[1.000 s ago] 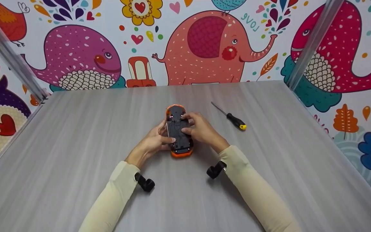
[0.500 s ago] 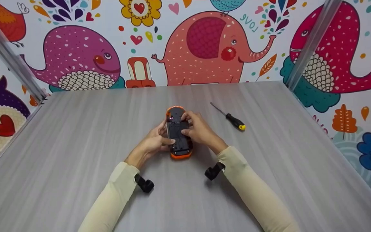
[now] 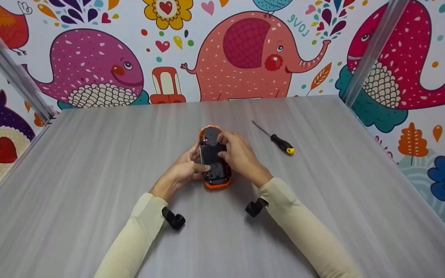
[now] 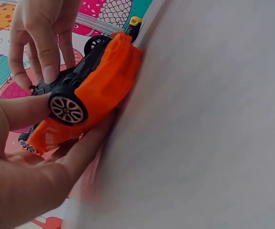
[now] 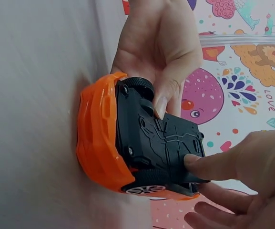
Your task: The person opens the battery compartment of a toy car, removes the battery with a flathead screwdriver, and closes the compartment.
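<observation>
An orange toy car (image 3: pixel 218 173) is held underside up above the middle of the table, its black base facing me. My left hand (image 3: pixel 182 170) grips it from the left, thumb over the base near a rear wheel (image 4: pixel 68 109) and fingers underneath the orange body. On the car's other side, my right hand (image 3: pixel 242 154) pinches the edge of a black base panel (image 5: pixel 178 138). Its thumb (image 5: pixel 213 164) lies on the panel's face, fingers beyond the edge. This panel stands tilted up at the far end in the right wrist view. Fingers hide part of the base.
A screwdriver (image 3: pixel 282 144) with a black and yellow handle lies on the grey table (image 3: pixel 91 166), right of the hands, its shaft pointing away to the left. A wall with cartoon animals (image 3: pixel 245 58) rises behind the table. Black cameras (image 3: pixel 174 219) sit at both wrists.
The middle base panel has turned darker and its moulded lines no longer show in the head view, as its angle shifts. The right hand has shifted slightly; the left hand keeps its grip.
</observation>
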A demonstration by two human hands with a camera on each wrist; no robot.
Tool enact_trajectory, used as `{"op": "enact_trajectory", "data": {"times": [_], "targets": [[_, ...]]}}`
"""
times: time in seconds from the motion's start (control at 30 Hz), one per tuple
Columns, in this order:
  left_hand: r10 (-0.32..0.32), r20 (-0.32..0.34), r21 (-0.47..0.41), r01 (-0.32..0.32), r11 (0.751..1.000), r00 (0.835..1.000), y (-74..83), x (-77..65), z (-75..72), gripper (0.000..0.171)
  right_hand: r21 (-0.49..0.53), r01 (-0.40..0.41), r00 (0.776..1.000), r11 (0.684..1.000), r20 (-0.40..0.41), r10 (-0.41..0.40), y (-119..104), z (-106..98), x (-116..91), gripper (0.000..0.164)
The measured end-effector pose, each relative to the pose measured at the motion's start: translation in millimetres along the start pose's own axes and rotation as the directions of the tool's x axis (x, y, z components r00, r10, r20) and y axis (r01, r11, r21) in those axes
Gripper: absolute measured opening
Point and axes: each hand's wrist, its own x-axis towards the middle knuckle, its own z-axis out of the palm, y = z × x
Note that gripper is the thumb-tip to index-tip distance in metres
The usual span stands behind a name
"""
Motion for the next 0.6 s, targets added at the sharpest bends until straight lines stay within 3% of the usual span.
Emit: {"op": "enact_trajectory", "data": {"times": [0.6], "targets": [[0.003, 0.005, -0.043, -0.003, 0.999, 1.0, -1.5, -0.1, 0.1, 0.105, 0.241, -0.016, 0.998, 0.97, 0.067, 0.0, 11, -10, 11, 0.015]]}}
